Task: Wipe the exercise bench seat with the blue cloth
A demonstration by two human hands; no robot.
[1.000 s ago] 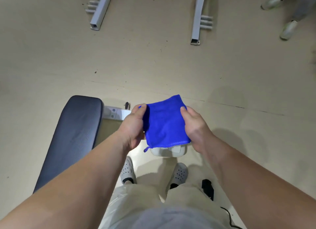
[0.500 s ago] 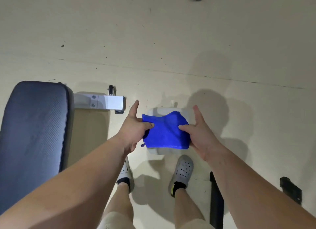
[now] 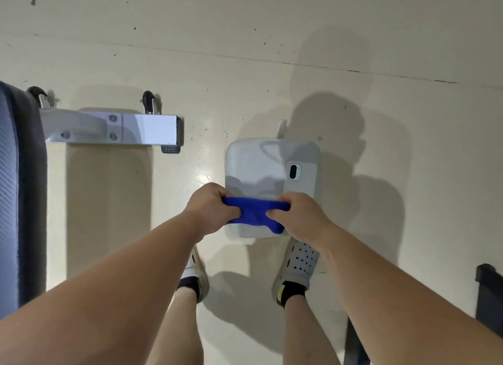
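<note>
The person stands looking straight down, both bare forearms reaching forward. The left hand (image 3: pixel 209 206) and the right hand (image 3: pixel 302 217) each have fingers curled tight round an end of the blue cloth (image 3: pixel 253 215), which is bunched into a thick, rumpled band between them. The two hands are close together, with only the cloth between.

The cloth is held over the near edge of a small grey seat (image 3: pixel 253 163) with rounded corners; whether it actually touches the surface I cannot tell. A pale phone (image 3: pixel 299 179) lies camera-side up on the right part of that seat, just beyond the right hand.

The dark blue bench pad (image 3: pixel 16 201) runs along the far left edge, well apart from the cloth and hands. A white metal frame (image 3: pixel 147 130) sticks out from under it, with a small black wheel (image 3: pixel 149 100) just behind.

Below the hands are the person's feet in grey perforated clogs (image 3: pixel 299 264) and dark socks, planted on the cream floor (image 3: pixel 245 65). A dark object (image 3: pixel 490 296) sits at the right edge, too cut off to name.
</note>
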